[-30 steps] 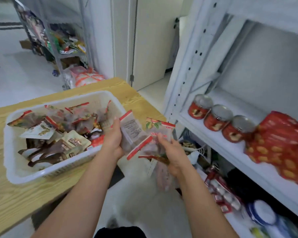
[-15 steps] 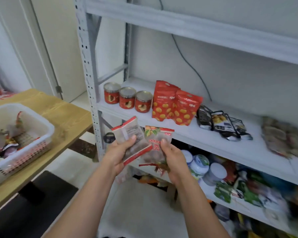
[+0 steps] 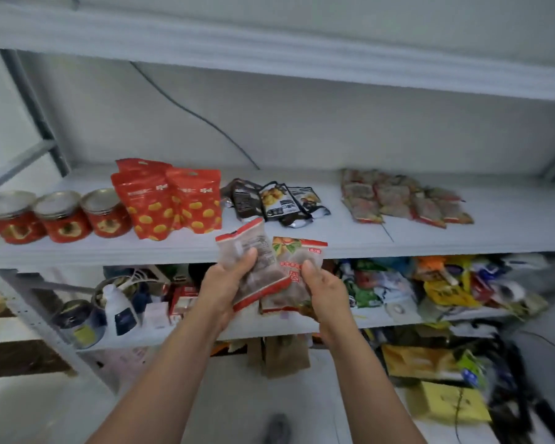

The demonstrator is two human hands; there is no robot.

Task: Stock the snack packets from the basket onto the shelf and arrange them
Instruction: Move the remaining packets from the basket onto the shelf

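The left packet [image 3: 249,251] and right packet [image 3: 297,262] are held side by side, overlapping at the middle, in front of the shelf [image 3: 109,254] and just below its front edge; neither has been set down. The left packet is gripped by the left hand [image 3: 228,291], thumb laid across its printed back. The right packet is pinched by the right hand [image 3: 327,294], thumb pressed on its front.

Both are judged light, soft and crinkly, with film that may prove slick and contents that may shift. A flat grip across the body, or a pinch on a sealed band, is thought safest. Breakage seems unlikely, though a hard squeeze might crush what is inside.

Each packet is seen as a cloudy film pouch with red sealed bands at its ends and brown contents. Green leaves and orange fruit are printed at the top of the right one.

Toward the right end of the shelf a pile [image 3: 404,197] of like packets is laid flat in rough rows; it is judged the likely destination. Black packets [image 3: 276,200] lie at the middle, red pouches [image 3: 167,200] stand left of them, and three cans [image 3: 58,216] are lined up at the left end. Bare board is left at the far right corner. The lower shelf [image 3: 269,328] is crowded with bottles and bags. The basket is not in view.
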